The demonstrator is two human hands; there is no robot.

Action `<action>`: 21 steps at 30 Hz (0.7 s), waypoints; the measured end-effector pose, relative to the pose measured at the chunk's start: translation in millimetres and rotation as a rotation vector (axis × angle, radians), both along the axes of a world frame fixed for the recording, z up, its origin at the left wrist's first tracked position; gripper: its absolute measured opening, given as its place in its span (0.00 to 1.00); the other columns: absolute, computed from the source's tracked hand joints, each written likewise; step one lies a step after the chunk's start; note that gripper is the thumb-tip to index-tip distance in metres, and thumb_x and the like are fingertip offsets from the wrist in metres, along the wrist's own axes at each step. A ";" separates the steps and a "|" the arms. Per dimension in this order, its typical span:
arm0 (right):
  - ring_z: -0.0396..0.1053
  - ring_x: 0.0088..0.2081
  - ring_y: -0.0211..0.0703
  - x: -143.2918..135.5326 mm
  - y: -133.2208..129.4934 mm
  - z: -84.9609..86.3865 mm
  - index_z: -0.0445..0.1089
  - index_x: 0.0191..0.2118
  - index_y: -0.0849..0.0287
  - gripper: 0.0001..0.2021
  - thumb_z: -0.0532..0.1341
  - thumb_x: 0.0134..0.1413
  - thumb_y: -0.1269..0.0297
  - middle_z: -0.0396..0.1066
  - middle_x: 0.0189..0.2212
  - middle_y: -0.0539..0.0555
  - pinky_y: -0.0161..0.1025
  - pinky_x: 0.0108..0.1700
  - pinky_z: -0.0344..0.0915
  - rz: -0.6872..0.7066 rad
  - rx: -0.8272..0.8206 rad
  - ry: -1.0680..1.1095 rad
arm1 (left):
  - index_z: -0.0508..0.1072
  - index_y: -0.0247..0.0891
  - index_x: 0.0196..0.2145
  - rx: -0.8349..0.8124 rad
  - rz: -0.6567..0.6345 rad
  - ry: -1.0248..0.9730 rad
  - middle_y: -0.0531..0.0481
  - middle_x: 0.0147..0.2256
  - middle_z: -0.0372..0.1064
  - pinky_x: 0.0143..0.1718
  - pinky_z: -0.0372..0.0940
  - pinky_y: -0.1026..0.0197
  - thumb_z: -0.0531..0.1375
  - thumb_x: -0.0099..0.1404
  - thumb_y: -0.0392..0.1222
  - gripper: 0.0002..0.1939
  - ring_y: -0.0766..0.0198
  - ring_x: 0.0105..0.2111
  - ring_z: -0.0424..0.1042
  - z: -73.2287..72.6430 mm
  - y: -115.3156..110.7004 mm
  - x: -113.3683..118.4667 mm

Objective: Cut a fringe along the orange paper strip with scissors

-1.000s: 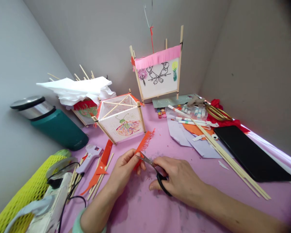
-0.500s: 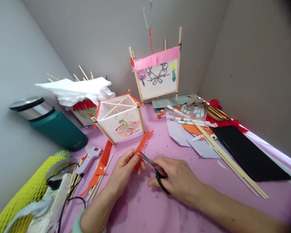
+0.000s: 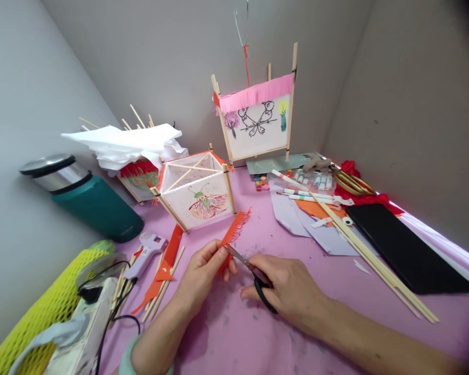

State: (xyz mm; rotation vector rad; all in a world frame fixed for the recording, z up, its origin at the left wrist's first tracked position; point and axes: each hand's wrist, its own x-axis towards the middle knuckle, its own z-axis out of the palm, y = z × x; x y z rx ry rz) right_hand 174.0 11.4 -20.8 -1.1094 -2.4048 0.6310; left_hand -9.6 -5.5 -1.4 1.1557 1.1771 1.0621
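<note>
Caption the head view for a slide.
Left hand holding a fringed orange-red strip, right hand holding black-handled scissors at its edge.

Purple tabletop point(image 3: 234, 336), teal bottle point(image 3: 97, 208), paper lantern point(image 3: 208, 204)

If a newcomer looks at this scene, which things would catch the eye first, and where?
Probably the pink-fringed lantern, raised at the back by the grey wall. Next, in the middle, the orange-red strip in the left hand, with the scissors in the right hand at it. The teal bottle at the left may also attract attention.
</note>
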 end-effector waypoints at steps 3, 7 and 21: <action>0.64 0.26 0.37 -0.2 -0.3 -0.1 0.64 0.31 0.56 0.14 0.62 0.51 0.50 0.69 0.26 0.47 0.33 0.28 0.51 0.002 0.007 -0.007 | 0.67 0.36 0.27 -0.007 0.009 -0.005 0.52 0.23 0.68 0.26 0.55 0.65 0.56 0.62 0.48 0.12 0.69 0.20 0.61 -0.1 -0.1 0.0; 0.64 0.25 0.37 0.1 -1.3 -1.4 0.64 0.31 0.57 0.14 0.62 0.52 0.51 0.69 0.25 0.47 0.33 0.27 0.51 0.010 0.013 -0.010 | 0.66 0.36 0.27 -0.017 0.006 -0.009 0.53 0.23 0.68 0.26 0.55 0.65 0.56 0.63 0.47 0.12 0.69 0.20 0.61 -0.6 -0.1 -0.4; 0.64 0.25 0.36 2.1 -0.2 -4.1 0.65 0.31 0.57 0.14 0.61 0.53 0.51 0.69 0.25 0.47 0.32 0.27 0.52 0.037 0.032 -0.011 | 0.64 0.36 0.27 -0.031 -0.028 -0.016 0.53 0.23 0.69 0.27 0.54 0.65 0.54 0.65 0.46 0.12 0.70 0.21 0.60 -1.0 -0.6 -1.8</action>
